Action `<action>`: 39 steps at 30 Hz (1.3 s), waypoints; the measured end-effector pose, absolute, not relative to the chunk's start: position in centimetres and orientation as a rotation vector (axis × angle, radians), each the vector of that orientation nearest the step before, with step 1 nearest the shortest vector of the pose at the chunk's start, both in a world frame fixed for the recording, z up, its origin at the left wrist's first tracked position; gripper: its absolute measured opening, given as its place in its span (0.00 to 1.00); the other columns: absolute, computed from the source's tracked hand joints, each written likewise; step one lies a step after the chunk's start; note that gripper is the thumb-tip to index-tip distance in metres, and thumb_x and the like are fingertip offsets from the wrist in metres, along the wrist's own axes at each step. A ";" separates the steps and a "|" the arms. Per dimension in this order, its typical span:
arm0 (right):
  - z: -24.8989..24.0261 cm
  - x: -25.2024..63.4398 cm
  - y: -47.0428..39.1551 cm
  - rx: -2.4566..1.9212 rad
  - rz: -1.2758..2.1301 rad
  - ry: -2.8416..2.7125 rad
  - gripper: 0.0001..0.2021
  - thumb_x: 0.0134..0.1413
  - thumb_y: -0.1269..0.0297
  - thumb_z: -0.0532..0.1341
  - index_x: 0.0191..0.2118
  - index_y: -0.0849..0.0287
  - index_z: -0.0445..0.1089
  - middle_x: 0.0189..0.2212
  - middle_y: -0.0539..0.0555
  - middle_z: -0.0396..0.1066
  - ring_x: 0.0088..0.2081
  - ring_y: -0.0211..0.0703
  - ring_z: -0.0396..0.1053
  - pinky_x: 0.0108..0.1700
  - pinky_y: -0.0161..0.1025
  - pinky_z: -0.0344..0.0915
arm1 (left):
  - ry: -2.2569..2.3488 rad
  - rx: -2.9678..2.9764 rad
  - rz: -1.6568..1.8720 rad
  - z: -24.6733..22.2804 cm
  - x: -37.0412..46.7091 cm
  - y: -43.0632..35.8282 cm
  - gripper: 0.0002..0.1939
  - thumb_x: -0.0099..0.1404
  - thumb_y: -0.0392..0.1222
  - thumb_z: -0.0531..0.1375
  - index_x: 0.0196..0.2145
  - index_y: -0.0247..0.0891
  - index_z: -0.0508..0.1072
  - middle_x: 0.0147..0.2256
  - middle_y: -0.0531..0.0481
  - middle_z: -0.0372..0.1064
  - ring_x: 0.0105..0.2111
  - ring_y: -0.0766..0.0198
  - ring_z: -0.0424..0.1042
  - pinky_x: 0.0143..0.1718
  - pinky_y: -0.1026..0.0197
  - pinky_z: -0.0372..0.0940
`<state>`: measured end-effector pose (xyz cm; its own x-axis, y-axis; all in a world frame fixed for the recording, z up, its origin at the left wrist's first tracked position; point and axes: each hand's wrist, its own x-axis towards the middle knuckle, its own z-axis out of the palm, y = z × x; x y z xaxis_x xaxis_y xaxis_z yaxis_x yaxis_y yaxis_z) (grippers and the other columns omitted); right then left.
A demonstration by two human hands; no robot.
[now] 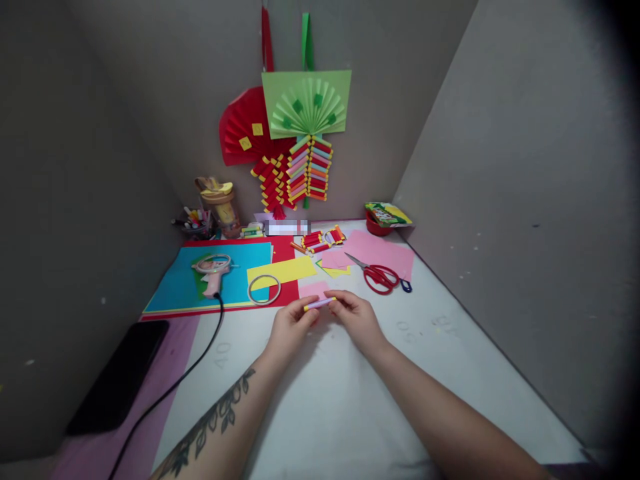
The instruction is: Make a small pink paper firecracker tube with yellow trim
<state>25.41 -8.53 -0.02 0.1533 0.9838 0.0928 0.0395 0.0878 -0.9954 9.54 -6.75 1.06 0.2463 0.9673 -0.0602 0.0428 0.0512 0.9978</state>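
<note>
Between my two hands is a small purple paper roll (320,303) with yellow ends, held level above the white table. My left hand (295,319) pinches its left end, and my right hand (354,315) has its fingers closed on the right end. Just beyond my fingers lies a piece of pink paper (313,290). Red-handled scissors (381,277) rest to the right of it, partly on a large pink sheet (385,248). Several finished red and coloured paper rolls (320,241) sit farther back, near a yellow paper strip (283,270).
On blue sheets (170,280) at left lies a pink glue gun (214,277), its black cord (200,360) running toward me. A ring (264,291), a dark phone-like slab (120,377), a pen holder (195,225) and a red bowl (379,225) are around. Paper fan decorations (310,107) hang on the wall.
</note>
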 end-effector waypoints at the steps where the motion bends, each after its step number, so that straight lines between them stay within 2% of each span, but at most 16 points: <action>1: 0.1 25.4 -8.6 -1.239 0.988 -1.172 0.12 0.49 0.59 0.61 0.40 0.57 0.73 0.34 0.54 0.72 0.34 0.42 0.68 0.34 0.37 0.65 | 1.066 1.283 0.973 1.0 9.7 -6.8 0.19 0.56 0.43 0.60 0.44 0.34 0.73 0.25 0.50 0.70 0.25 0.67 0.67 0.27 0.65 0.61; 6: 0.2 25.4 -8.6 -1.220 0.952 -1.185 0.11 0.49 0.59 0.61 0.38 0.57 0.73 0.35 0.54 0.72 0.35 0.43 0.68 0.37 0.38 0.66 | 1.031 1.235 0.999 0.9 9.9 -6.9 0.17 0.56 0.45 0.60 0.42 0.34 0.73 0.25 0.50 0.70 0.25 0.67 0.68 0.28 0.66 0.62; 16: 0.1 25.1 -8.8 -1.186 1.033 -1.116 0.11 0.49 0.57 0.62 0.36 0.57 0.71 0.25 0.50 0.69 0.28 0.39 0.67 0.31 0.35 0.65 | 1.082 1.199 1.079 0.9 9.6 -6.9 0.15 0.55 0.47 0.62 0.37 0.35 0.76 0.26 0.48 0.72 0.28 0.64 0.70 0.31 0.65 0.63; 22: 0.7 24.6 -9.0 -1.169 1.069 -1.042 0.11 0.45 0.56 0.64 0.33 0.57 0.69 0.24 0.50 0.70 0.27 0.39 0.68 0.31 0.36 0.65 | 1.095 1.191 1.138 1.1 9.6 -6.9 0.12 0.52 0.45 0.64 0.33 0.35 0.76 0.31 0.45 0.75 0.32 0.61 0.72 0.36 0.62 0.64; 30: 0.4 24.3 -8.8 -1.132 1.008 -1.008 0.09 0.45 0.59 0.64 0.30 0.57 0.67 0.25 0.50 0.70 0.28 0.40 0.69 0.34 0.38 0.67 | 1.067 1.134 1.205 0.7 9.8 -6.9 0.11 0.49 0.42 0.66 0.28 0.36 0.70 0.25 0.52 0.71 0.27 0.66 0.70 0.30 0.66 0.62; 33: 0.3 24.2 -8.7 -1.101 1.029 -0.975 0.09 0.45 0.60 0.65 0.30 0.57 0.65 0.24 0.49 0.69 0.27 0.39 0.69 0.32 0.38 0.67 | 1.008 1.059 1.186 0.8 9.9 -6.8 0.15 0.49 0.42 0.67 0.34 0.37 0.69 0.25 0.54 0.71 0.27 0.67 0.70 0.30 0.66 0.62; 36: 0.4 24.1 -8.6 -1.038 1.056 -0.915 0.13 0.43 0.61 0.66 0.34 0.55 0.62 0.25 0.46 0.68 0.25 0.36 0.68 0.31 0.36 0.66 | 0.965 1.044 1.097 0.9 10.0 -6.7 0.22 0.50 0.44 0.66 0.43 0.36 0.71 0.28 0.50 0.73 0.28 0.65 0.71 0.32 0.65 0.62; 39: 0.5 24.2 -8.6 -1.018 1.100 -0.874 0.17 0.42 0.62 0.66 0.38 0.54 0.60 0.27 0.46 0.69 0.25 0.35 0.67 0.30 0.35 0.66 | 0.957 1.091 1.061 0.7 10.1 -6.7 0.17 0.52 0.44 0.64 0.39 0.33 0.75 0.32 0.46 0.74 0.31 0.63 0.71 0.34 0.63 0.63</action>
